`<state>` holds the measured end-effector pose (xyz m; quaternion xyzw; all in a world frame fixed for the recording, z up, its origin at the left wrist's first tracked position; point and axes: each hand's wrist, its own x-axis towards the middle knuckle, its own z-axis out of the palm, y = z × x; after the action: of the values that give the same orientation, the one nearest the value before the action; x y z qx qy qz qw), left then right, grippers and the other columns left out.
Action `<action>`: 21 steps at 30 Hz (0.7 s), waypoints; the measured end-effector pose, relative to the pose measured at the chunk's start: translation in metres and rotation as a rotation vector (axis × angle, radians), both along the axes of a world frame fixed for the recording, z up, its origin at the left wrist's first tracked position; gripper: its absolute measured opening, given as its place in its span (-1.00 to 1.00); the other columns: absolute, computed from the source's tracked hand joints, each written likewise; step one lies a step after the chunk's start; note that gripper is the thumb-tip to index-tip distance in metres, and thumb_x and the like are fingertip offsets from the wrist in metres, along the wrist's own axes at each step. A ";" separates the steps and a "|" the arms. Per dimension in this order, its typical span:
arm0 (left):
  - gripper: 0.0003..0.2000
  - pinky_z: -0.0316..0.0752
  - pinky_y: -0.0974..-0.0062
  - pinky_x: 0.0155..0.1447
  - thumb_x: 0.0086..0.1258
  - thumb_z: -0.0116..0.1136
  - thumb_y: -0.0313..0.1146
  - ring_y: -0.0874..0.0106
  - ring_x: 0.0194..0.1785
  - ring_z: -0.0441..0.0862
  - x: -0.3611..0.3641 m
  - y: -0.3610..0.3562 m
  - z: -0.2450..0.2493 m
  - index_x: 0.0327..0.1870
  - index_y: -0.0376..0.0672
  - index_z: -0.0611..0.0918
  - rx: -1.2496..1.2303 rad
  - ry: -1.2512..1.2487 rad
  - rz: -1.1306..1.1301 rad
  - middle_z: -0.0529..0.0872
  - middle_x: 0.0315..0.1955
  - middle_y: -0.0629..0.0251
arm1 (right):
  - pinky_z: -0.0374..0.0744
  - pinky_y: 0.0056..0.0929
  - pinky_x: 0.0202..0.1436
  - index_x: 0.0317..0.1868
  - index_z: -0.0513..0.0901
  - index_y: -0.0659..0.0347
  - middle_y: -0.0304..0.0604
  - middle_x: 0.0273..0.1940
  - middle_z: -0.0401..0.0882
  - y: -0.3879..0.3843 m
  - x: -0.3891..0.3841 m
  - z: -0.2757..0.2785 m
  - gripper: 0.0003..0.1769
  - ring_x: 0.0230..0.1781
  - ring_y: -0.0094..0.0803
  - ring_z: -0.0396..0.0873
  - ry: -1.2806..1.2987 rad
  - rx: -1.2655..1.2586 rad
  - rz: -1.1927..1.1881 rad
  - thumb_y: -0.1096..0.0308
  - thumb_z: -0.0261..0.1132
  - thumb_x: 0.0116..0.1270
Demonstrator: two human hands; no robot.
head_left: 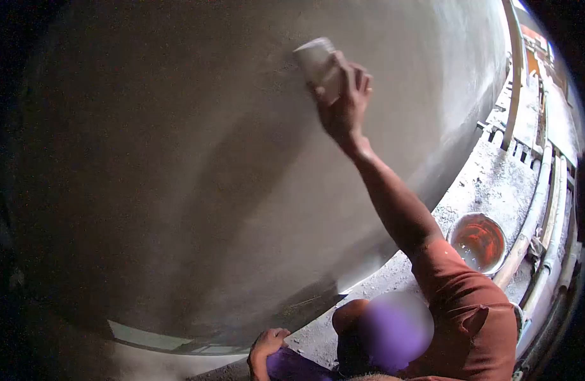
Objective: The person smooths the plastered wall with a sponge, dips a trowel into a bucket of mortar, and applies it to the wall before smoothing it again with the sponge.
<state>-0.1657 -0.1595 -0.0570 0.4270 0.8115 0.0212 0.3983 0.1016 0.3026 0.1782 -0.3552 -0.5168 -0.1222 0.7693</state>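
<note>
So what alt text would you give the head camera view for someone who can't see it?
Seen from above, a person in a rust-red shirt holds a pale block against a grey plastered wall with one raised hand. A round bucket sits on the rough ledge beside them.

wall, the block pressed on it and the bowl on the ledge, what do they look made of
Wall: grey cement plaster by its look, matt and faintly streaked. Block, under a person's hand: pale with soft edges, perhaps foam or sponge; unsure. Bowl: likely metal, with a bright rim and a rusty orange inside.
</note>
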 end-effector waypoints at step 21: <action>-0.54 0.58 0.26 0.08 0.48 0.03 0.02 0.15 -0.18 0.81 -0.025 -0.009 -0.023 0.07 -0.16 0.76 0.043 -0.039 -0.076 0.83 -0.33 0.10 | 0.34 0.07 0.37 0.38 0.49 -0.02 -0.06 0.18 0.44 0.062 0.071 0.067 -0.33 0.29 -0.01 0.33 0.213 -0.256 -0.066 0.02 0.45 0.31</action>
<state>-0.1904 -0.1684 -0.0801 0.4657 0.7861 0.0316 0.4053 0.1723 0.3648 0.2457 -0.4782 -0.4318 -0.0423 0.7636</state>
